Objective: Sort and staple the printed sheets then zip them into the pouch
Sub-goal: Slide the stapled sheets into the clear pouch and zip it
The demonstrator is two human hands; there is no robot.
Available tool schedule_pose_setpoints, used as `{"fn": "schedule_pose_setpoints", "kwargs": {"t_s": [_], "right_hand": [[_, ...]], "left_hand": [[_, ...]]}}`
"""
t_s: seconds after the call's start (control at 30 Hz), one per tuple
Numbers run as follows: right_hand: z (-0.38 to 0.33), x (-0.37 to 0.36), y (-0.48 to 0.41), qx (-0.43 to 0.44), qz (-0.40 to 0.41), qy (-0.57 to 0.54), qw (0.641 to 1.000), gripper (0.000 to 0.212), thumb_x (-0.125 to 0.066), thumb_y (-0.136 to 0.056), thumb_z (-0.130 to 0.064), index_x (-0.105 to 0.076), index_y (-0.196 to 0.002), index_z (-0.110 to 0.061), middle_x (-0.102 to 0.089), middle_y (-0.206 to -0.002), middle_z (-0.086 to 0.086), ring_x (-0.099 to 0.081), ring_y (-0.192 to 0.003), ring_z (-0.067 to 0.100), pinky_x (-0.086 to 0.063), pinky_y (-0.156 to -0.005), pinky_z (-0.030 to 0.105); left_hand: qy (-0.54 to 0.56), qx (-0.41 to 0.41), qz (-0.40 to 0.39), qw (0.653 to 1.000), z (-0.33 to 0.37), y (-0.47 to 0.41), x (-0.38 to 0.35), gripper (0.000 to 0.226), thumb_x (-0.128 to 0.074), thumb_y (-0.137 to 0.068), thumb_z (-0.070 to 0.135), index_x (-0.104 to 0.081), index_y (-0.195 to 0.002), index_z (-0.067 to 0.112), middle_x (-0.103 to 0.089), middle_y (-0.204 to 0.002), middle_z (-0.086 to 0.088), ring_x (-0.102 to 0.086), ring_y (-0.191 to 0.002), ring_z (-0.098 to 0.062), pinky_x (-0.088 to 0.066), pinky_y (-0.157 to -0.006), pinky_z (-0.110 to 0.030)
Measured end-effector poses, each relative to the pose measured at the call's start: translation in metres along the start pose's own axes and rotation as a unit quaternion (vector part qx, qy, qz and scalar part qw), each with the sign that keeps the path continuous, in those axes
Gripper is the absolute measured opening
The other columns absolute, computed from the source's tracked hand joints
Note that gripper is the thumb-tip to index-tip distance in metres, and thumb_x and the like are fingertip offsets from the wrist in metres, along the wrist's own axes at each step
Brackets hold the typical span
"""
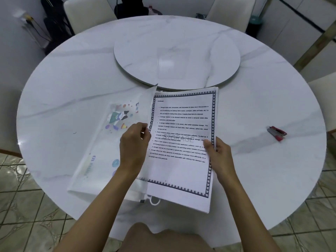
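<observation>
Sheets: a stack of white printed sheets point(181, 124) with a dark patterned border, the top page headed "STORAGE", lies on the near middle of the bench. Its left edge is tucked under the lifted layer of the pouch, where the border shows through the film.
Pouch: a translucent white plastic zip pouch point(94, 151) with a colourful cartoon print lies flat just left of the sheets, its open long side facing right. A small dark zip pull point(142, 200) and a white loop point(155, 201) sit at its near corner.
Left hand: the left hand point(133, 146) pinches the raised right edge of the pouch, its fingers point(143, 127) curled together on the film.
Right hand: the right hand point(220, 153) grips the right edge of the sheets, thumb point(207, 142) pressed on top and the other fingers hidden underneath.
Stapler: a small red and grey stapler point(276, 133) lies on the bench, well apart to the right.
Bench: a round white marble-look bench point(72, 79) carries a round turntable point(145, 57) of the same finish at its centre.
Surroundings: pale chairs point(87, 13) stand at the far side, and a patterned tiled floor point(27, 197) lies below.
</observation>
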State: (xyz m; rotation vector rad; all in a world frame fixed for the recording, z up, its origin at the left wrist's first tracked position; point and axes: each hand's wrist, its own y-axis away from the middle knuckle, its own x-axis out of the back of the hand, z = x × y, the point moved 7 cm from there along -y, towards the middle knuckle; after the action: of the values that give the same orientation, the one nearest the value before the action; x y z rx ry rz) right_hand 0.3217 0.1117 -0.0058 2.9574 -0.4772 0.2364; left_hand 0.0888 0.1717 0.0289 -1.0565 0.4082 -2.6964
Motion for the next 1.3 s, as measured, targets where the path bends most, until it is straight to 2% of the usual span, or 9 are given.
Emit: {"fn": "schedule_pose_setpoints", "kwargs": {"t_s": [0.13, 0.37, 0.53, 0.63, 0.7, 0.87, 1.1, 1.2, 1.3], "right_hand": [[0.004, -0.009, -0.004, -0.021, -0.016, 0.011, 1.000, 0.013, -0.052, -0.094, -0.024, -0.063, -0.092, -0.029, -0.071, -0.090, -0.010, -0.068, -0.086, 0.008, -0.055, -0.076, 0.024], [0.014, -0.030, -0.006, -0.055, 0.006, 0.052, 0.997, 0.020, -0.051, -0.095, -0.023, -0.062, -0.109, -0.014, -0.069, -0.103, 0.001, -0.065, -0.096, 0.018, -0.053, -0.084, 0.034], [0.007, -0.052, -0.005, -0.074, -0.020, 0.083, 0.994, 0.021, -0.048, -0.096, -0.022, -0.060, -0.112, -0.015, -0.068, -0.099, -0.003, -0.066, -0.084, 0.010, -0.053, -0.070, 0.018], [0.008, -0.056, -0.006, -0.110, -0.007, 0.054, 0.993, 0.020, -0.048, -0.094, -0.020, -0.063, -0.106, -0.012, -0.071, -0.092, 0.005, -0.069, -0.079, 0.020, -0.058, -0.074, 0.037], [0.007, -0.059, -0.006, -0.117, -0.011, 0.065, 0.991, 0.017, -0.049, -0.093, -0.017, -0.064, -0.099, -0.011, -0.071, -0.092, 0.008, -0.069, -0.080, 0.024, -0.058, -0.075, 0.041], [0.000, -0.076, -0.003, -0.125, -0.072, 0.096, 0.985, 0.026, -0.040, -0.091, -0.006, -0.064, -0.097, -0.012, -0.068, -0.082, 0.011, -0.066, -0.066, 0.021, -0.057, -0.056, 0.024], [0.004, -0.055, 0.004, -0.144, -0.060, 0.031, 0.987, 0.011, -0.053, -0.091, -0.007, -0.063, -0.096, -0.007, -0.068, -0.080, 0.010, -0.068, -0.069, 0.018, -0.058, -0.063, 0.023], [0.009, -0.027, 0.014, -0.095, 0.001, 0.079, 0.992, 0.015, -0.055, -0.088, -0.006, -0.063, -0.094, -0.018, -0.069, -0.080, 0.003, -0.068, -0.070, 0.012, -0.055, -0.063, 0.016], [0.032, -0.012, 0.029, -0.095, -0.014, 0.148, 0.984, 0.014, -0.057, -0.088, -0.009, -0.063, -0.094, -0.021, -0.069, -0.080, 0.000, -0.066, -0.069, 0.007, -0.053, -0.065, 0.016]], "left_hand": [[-0.003, -0.023, -0.034, 0.999, 0.008, 0.005, -0.008, 0.011, -0.060, -0.084, 0.004, -0.067, -0.092, 0.005, -0.069, -0.081, -0.008, -0.063, -0.069, -0.023, -0.054, -0.067, -0.036], [0.029, 0.009, -0.102, 0.994, 0.021, 0.013, -0.024, 0.009, -0.060, -0.085, 0.010, -0.068, -0.089, 0.011, -0.069, -0.084, -0.001, -0.061, -0.067, -0.017, -0.053, -0.071, -0.039], [0.052, 0.035, -0.136, 0.989, 0.035, 0.016, -0.032, 0.014, -0.059, -0.086, 0.015, -0.067, -0.096, 0.011, -0.070, -0.092, -0.001, -0.063, -0.074, -0.016, -0.053, -0.076, -0.036], [0.052, 0.044, -0.143, 0.987, 0.040, 0.018, -0.035, 0.016, -0.058, -0.087, 0.015, -0.067, -0.100, 0.010, -0.070, -0.096, -0.003, -0.064, -0.077, -0.018, -0.052, -0.080, -0.038], [0.060, 0.049, -0.145, 0.986, 0.041, 0.019, -0.035, 0.017, -0.058, -0.087, 0.015, -0.067, -0.100, 0.011, -0.070, -0.096, -0.002, -0.064, -0.077, -0.018, -0.052, -0.080, -0.038], [0.079, 0.070, -0.163, 0.981, 0.045, 0.022, -0.040, 0.016, -0.058, -0.086, 0.014, -0.067, -0.099, 0.012, -0.069, -0.096, -0.001, -0.065, -0.081, -0.018, -0.052, -0.081, -0.040], [0.091, 0.066, -0.164, 0.980, 0.042, 0.022, -0.041, 0.014, -0.058, -0.087, 0.016, -0.065, -0.098, 0.013, -0.067, -0.091, 0.004, -0.064, -0.073, -0.014, -0.053, -0.078, -0.038], [0.095, 0.069, -0.171, 0.978, 0.037, 0.024, -0.048, 0.014, -0.060, -0.086, 0.017, -0.065, -0.099, 0.014, -0.067, -0.091, 0.003, -0.064, -0.069, -0.015, -0.054, -0.075, -0.039], [0.092, 0.076, -0.178, 0.977, 0.030, 0.028, -0.057, 0.014, -0.061, -0.086, 0.019, -0.064, -0.099, 0.016, -0.066, -0.093, 0.004, -0.063, -0.070, -0.014, -0.053, -0.076, -0.036]]}}
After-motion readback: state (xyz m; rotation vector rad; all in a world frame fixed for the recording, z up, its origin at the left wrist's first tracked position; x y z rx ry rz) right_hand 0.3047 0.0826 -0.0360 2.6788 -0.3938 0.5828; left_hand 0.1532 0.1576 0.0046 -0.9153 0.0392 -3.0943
